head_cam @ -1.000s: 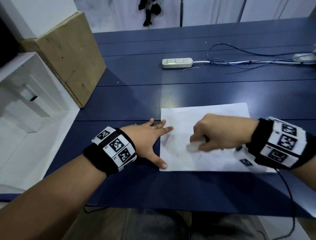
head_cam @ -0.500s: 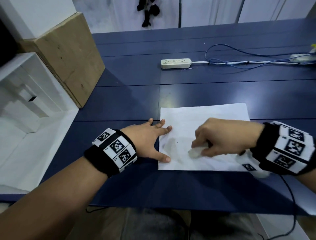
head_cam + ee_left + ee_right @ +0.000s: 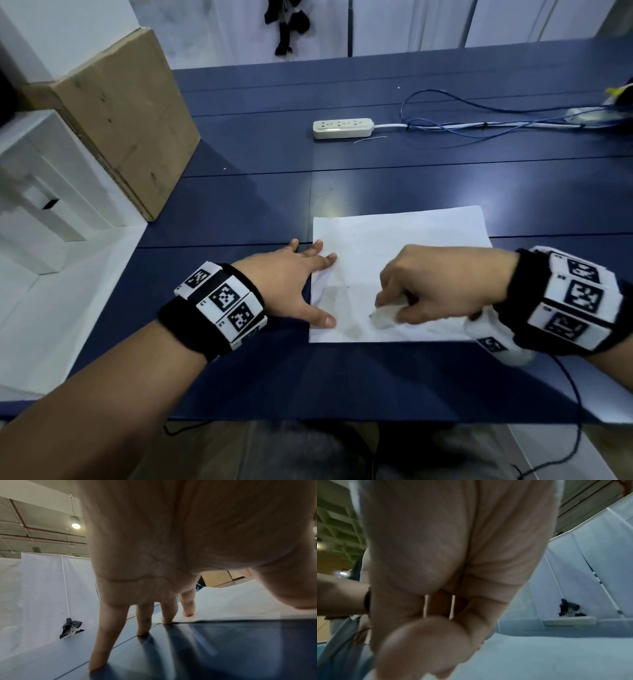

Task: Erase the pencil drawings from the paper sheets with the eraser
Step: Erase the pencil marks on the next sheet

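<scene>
A white paper sheet (image 3: 404,246) lies on the dark blue table (image 3: 260,192), with faint grey pencil smudges near its front left corner. My right hand (image 3: 435,291) grips a white eraser (image 3: 383,317) and presses it on the sheet's lower middle. My left hand (image 3: 291,277) lies flat with spread fingers, thumb and fingertips pinning the sheet's left edge. In the left wrist view the fingers (image 3: 168,614) touch the paper's edge (image 3: 223,601). The right wrist view shows my curled right hand (image 3: 436,601) over the paper (image 3: 539,655); the eraser is barely visible there.
A white power strip (image 3: 342,128) with blue and white cables (image 3: 479,120) lies at the back of the table. A wooden box (image 3: 116,113) stands at the left, beside white shelving (image 3: 41,192). The table's front edge runs just below my wrists.
My right hand has carried the eraser slightly down and toward the front of the sheet while rubbing. The left hand stays on the paper's left edge.
</scene>
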Demonstrator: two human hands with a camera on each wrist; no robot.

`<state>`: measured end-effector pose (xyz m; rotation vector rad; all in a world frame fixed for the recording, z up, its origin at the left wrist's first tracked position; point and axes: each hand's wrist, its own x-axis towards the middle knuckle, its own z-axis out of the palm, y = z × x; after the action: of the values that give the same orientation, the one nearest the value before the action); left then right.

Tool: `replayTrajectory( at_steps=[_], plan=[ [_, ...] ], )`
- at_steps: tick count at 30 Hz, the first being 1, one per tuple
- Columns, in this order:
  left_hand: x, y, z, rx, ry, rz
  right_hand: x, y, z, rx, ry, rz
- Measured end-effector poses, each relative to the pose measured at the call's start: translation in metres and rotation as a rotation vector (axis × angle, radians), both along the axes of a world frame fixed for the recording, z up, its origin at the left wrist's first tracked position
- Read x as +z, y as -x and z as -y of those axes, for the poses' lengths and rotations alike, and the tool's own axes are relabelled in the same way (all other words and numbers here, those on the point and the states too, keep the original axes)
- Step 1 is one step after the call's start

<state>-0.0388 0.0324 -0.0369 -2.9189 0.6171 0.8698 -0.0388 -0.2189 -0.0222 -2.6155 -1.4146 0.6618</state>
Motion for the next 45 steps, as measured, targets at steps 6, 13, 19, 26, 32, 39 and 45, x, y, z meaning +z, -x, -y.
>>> replayTrajectory(
  at_steps=[6,13,19,26,32,39,45],
  plan=[
    [0.000,-0.001,0.000,-0.010,0.003,-0.006,-0.003,-0.040,-0.002,-0.263,-0.021,0.232],
    [-0.006,-0.004,-0.003,-0.009,0.014,-0.008,-0.001,0.003,-0.005,-0.063,-0.027,-0.085],
    [-0.004,-0.003,-0.002,-0.005,0.007,-0.008,0.005,-0.034,-0.009,-0.266,0.012,0.236],
    [-0.004,-0.002,-0.003,0.005,0.017,-0.008,0.005,-0.001,0.001,-0.082,-0.009,-0.124],
    [-0.003,-0.002,-0.001,0.007,0.008,-0.019,0.006,-0.036,-0.005,-0.292,-0.018,0.158],
    [-0.004,-0.001,-0.002,0.015,0.030,-0.024,0.009,0.001,0.000,-0.120,-0.006,-0.106],
    [-0.001,-0.001,0.000,0.011,0.017,-0.025,0.010,-0.034,-0.005,-0.247,-0.013,0.097]
  ],
)
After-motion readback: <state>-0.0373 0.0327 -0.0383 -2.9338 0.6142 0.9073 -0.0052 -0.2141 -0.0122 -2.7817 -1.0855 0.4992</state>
